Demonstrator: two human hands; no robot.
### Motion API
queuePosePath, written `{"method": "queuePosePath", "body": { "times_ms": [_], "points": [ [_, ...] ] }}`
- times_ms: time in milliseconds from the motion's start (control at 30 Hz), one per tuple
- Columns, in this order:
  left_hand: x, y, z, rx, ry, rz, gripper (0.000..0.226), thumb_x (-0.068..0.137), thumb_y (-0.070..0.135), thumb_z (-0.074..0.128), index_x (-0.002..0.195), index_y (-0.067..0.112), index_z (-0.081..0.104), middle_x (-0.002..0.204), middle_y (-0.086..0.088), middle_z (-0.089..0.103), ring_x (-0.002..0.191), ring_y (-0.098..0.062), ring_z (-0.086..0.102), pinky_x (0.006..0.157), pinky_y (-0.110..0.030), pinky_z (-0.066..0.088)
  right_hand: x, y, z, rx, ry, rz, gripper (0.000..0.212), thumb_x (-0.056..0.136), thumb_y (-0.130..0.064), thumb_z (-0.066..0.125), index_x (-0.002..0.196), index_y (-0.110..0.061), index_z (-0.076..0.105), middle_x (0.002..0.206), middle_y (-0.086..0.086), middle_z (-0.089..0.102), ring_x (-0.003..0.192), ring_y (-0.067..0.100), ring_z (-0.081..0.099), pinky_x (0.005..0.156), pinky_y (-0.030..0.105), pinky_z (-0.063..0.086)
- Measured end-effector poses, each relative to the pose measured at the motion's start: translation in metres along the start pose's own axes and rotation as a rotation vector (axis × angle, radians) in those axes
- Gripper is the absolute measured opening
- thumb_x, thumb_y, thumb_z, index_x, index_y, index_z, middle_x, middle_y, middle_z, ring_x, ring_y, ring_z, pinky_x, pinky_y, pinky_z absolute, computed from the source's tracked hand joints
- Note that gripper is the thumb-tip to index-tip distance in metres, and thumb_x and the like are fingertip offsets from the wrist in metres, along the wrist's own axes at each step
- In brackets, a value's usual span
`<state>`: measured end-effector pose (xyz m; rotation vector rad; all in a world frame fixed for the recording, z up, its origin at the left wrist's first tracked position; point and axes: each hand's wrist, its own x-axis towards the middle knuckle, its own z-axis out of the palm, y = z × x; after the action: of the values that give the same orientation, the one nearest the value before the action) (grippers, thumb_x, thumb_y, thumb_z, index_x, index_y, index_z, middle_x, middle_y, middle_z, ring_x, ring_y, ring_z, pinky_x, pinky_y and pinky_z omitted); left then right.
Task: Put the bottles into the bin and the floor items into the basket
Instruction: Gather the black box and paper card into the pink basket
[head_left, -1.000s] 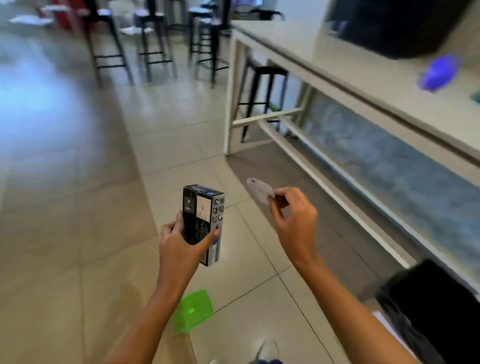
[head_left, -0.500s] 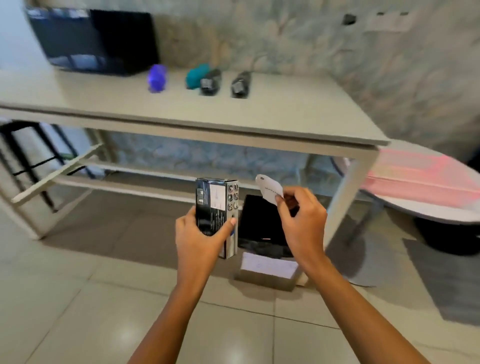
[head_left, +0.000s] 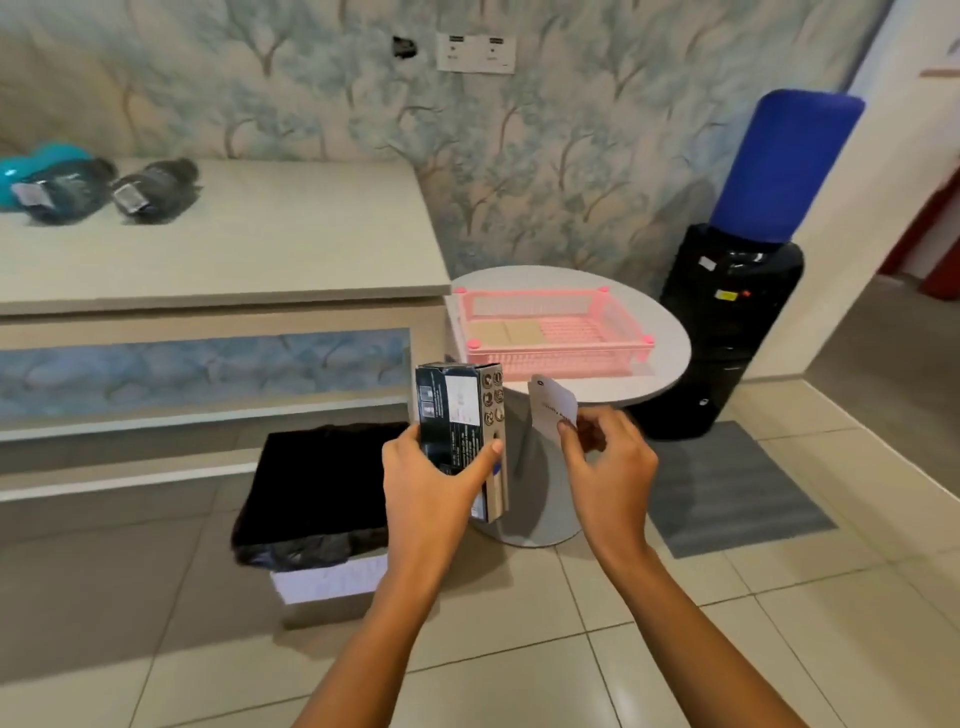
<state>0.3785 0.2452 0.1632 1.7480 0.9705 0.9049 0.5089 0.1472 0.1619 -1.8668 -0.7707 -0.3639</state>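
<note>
My left hand (head_left: 434, 488) grips a dark upright box (head_left: 460, 415) in front of me. My right hand (head_left: 608, 467) pinches a small white card (head_left: 551, 408) by its lower edge. Beyond them a pink basket (head_left: 558, 353) sits on a round white table (head_left: 660, 364), with two flat tan items inside. A bin lined with a black bag (head_left: 317, 488) stands on the floor below my left hand. On the long counter (head_left: 234, 244) at far left lie a teal bottle (head_left: 36, 166) and two dark bottles (head_left: 67, 195) (head_left: 153, 189) on their sides.
A black water dispenser (head_left: 727, 332) with a blue jug (head_left: 784, 161) stands to the right of the round table. A grey mat (head_left: 737, 488) lies on the tiled floor in front of it. A white wall corner rises at far right.
The view has swung right, from the open floor and stools to the counter's end, the bin and the pink basket. Both hands still hold the box and the card.
</note>
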Motion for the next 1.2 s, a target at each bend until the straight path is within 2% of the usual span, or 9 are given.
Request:
{"method": "queuePosePath", "body": {
  "times_ms": [100,233,367,467,567,767,933,1133,1200],
  "points": [
    [0.017,0.013,0.046,0.018,-0.066,0.0,0.063,0.067,0.059,0.073,0.117,0.025,0.056,0.114,0.007,0.052,0.098,-0.002,0.051,0.069,-0.005,0.033,0.032,0.035,-0.011,-0.004,0.058,0.073,0.007,0.086,-0.012,0.069,0.091,-0.008,0.065,0.084,0.001,0.063,0.075,0.011,0.058,0.062,0.001,0.041],
    [0.049,0.016,0.099,0.081,-0.117,0.044,0.05,0.067,0.06,0.074,0.104,0.032,0.056,0.108,0.005,0.056,0.097,-0.006,0.055,0.068,-0.007,0.037,0.073,0.077,-0.006,0.008,0.113,0.158,0.004,0.087,-0.013,0.068,0.087,-0.01,0.064,0.081,-0.003,0.061,0.07,0.005,0.056,0.057,0.004,0.042],
    [0.111,0.006,0.16,0.121,-0.118,0.008,0.075,0.056,0.08,0.065,0.115,0.033,0.059,0.11,0.008,0.06,0.098,-0.007,0.06,0.083,-0.033,0.055,0.128,0.123,0.015,0.034,0.131,0.197,0.005,0.087,-0.016,0.068,0.086,-0.013,0.064,0.081,0.0,0.063,0.071,0.005,0.057,0.058,0.007,0.042],
    [0.171,0.007,0.212,0.137,-0.122,-0.007,0.084,0.051,0.085,0.061,0.119,0.035,0.054,0.113,0.01,0.062,0.101,-0.01,0.062,0.084,-0.041,0.056,0.182,0.161,0.033,0.003,0.13,0.184,0.006,0.086,-0.013,0.07,0.088,-0.01,0.066,0.082,-0.001,0.064,0.069,0.004,0.057,0.06,0.003,0.043],
    [0.234,0.012,0.262,0.135,-0.129,-0.089,0.099,0.048,0.087,0.059,0.123,0.023,0.05,0.119,0.002,0.06,0.105,-0.02,0.062,0.084,-0.046,0.055,0.238,0.195,0.051,-0.043,0.119,0.202,0.006,0.084,-0.012,0.071,0.089,-0.01,0.067,0.082,-0.001,0.065,0.071,0.009,0.059,0.06,0.003,0.045],
    [0.35,0.019,0.346,0.153,-0.133,-0.184,0.092,0.053,0.081,0.063,0.118,0.017,0.048,0.116,-0.004,0.056,0.101,-0.028,0.061,0.083,-0.048,0.053,0.346,0.256,0.09,-0.06,-0.057,0.32,0.007,0.088,-0.011,0.067,0.087,-0.009,0.061,0.07,-0.002,0.059,0.059,0.009,0.055,0.05,0.006,0.039],
    [0.414,0.013,0.402,0.33,-0.163,-0.31,0.09,0.064,0.074,0.066,0.124,0.01,0.044,0.123,-0.012,0.05,0.11,-0.034,0.055,0.08,-0.042,0.046,0.415,0.306,0.128,-0.129,-0.172,0.395,0.017,0.087,-0.011,0.068,0.101,-0.003,0.061,0.092,0.017,0.071,0.078,0.027,0.068,0.05,0.012,0.036],
    [0.463,-0.017,0.465,0.507,-0.176,-0.516,0.098,0.064,0.075,0.065,0.128,0.006,0.043,0.131,-0.016,0.046,0.114,-0.036,0.054,0.091,-0.043,0.047,0.452,0.372,0.181,-0.284,-0.362,0.461,0.022,0.088,-0.007,0.065,0.108,-0.004,0.055,0.102,0.021,0.067,0.089,0.036,0.068,0.07,0.042,0.058],
    [0.472,-0.026,0.48,0.562,-0.168,-0.534,0.098,0.063,0.076,0.065,0.129,0.006,0.042,0.132,-0.016,0.045,0.114,-0.035,0.054,0.091,-0.043,0.048,0.458,0.391,0.195,-0.327,-0.438,0.457,0.031,0.091,-0.007,0.061,0.12,-0.005,0.049,0.108,0.02,0.065,0.091,0.033,0.068,0.072,0.044,0.059]
  ]
}}
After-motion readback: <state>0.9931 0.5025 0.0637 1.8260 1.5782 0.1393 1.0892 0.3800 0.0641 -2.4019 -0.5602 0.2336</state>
